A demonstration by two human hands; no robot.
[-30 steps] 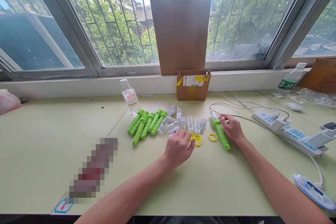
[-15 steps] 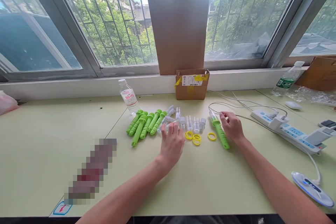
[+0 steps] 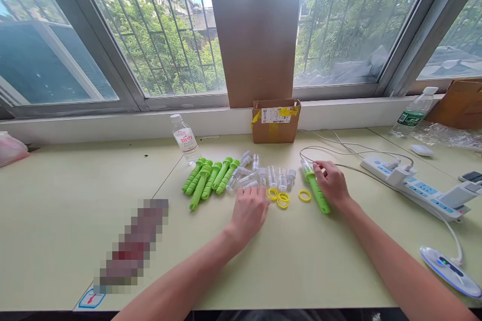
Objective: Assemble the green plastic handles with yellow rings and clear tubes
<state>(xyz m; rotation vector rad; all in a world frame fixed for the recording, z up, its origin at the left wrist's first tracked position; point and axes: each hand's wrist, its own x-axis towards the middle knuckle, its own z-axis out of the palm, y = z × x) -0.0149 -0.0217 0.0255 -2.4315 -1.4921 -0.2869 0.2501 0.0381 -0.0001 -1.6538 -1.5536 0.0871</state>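
My left hand (image 3: 250,210) is lowered on the table, fingers bent downward and their tips hidden; its thumb side borders the yellow rings (image 3: 283,200). Behind it lie several clear plastic tubes (image 3: 271,176), some with whitish ends. My right hand (image 3: 331,183) has curled fingers that touch the upper part of a green ribbed stick (image 3: 319,194) with a clear tip, which lies slanted on the table. A single yellow ring (image 3: 305,196) rests left of that stick. Several more green ribbed sticks (image 3: 199,188) lie grouped to the left of the tubes.
A water bottle (image 3: 186,140) stands behind the green sticks. At the back is a small cardboard box (image 3: 274,133), with a tall cardboard sheet (image 3: 259,45) behind it. To the right are a power strip (image 3: 422,188), cables, another bottle (image 3: 413,113) and a white oval device (image 3: 450,271).
My left hand has dropped toward the table and moved slightly right and nearer to me, uncovering tubes. My right hand has shifted slightly left, closer against the green stick.
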